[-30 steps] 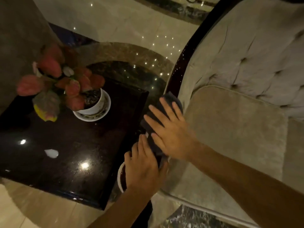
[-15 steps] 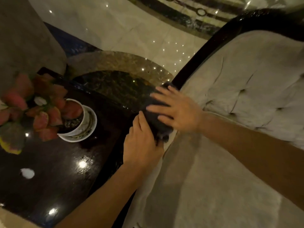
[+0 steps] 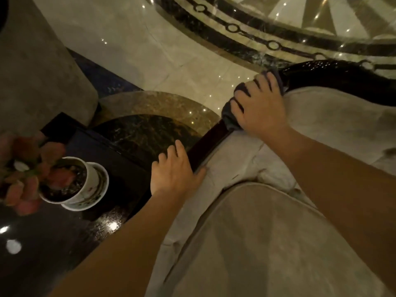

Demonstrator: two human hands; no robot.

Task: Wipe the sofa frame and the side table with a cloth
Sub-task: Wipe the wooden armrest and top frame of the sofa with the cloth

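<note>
- We see the frame (image 3: 205,146) as dark lacquered wood, glossy, catching small light specks.
- The cloth (image 3: 230,120) we read as soft, dark, matt fabric.
- The cushion (image 3: 267,243) and the backrest (image 3: 334,116) look like pale velvety cloth, matt.
- The table (image 3: 64,243) is black, polished, mirror-like.
- The pot (image 3: 92,181) seems glazed white ceramic, like its saucer (image 3: 102,196).
- The floor (image 3: 150,50) is polished marble-like stone.

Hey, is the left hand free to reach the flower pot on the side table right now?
Probably yes. The left hand rests empty on the sofa frame, with bare side table between it and the flower pot. The right hand has the cloth.
</note>
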